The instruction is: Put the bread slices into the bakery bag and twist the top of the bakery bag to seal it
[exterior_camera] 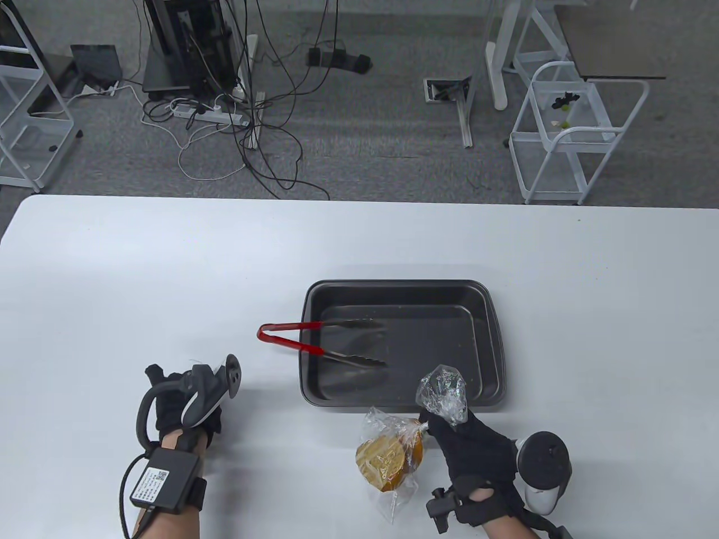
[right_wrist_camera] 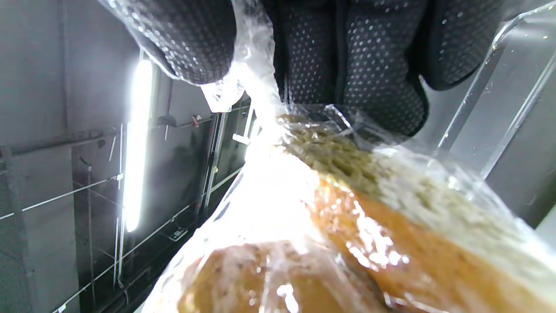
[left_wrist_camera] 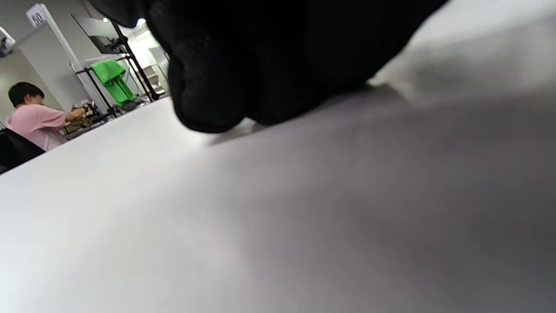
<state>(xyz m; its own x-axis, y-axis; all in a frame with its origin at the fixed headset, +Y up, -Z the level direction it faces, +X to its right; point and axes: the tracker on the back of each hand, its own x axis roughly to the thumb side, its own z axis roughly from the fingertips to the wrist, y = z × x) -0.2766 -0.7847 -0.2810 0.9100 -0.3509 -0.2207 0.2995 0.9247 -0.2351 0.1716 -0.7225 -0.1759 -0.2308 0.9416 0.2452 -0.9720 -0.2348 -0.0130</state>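
The right hand (exterior_camera: 477,449) grips the crinkled clear bakery bag (exterior_camera: 393,449) at its twisted neck, round golden bread slices (exterior_camera: 387,457) inside. The left hand (exterior_camera: 182,407) rests on the smooth white table (exterior_camera: 140,292), holding nothing.

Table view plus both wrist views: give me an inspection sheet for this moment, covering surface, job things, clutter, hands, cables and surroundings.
Surface: white table, with a dark baking tray near its middle.
Job's things: clear bakery bag lies in front of the tray with bread slices inside; its neck is gathered.
Clutter: red-handled tongs rest over the tray's left rim, tips inside.
Hands: right hand grips the bag's gathered top; left hand rests on the table, holding nothing.
Cables: a black lead loops at the left wrist; power strip and loose cables on the floor.
Surroundings: grey carpet, white wire carts, a seated person in the background.
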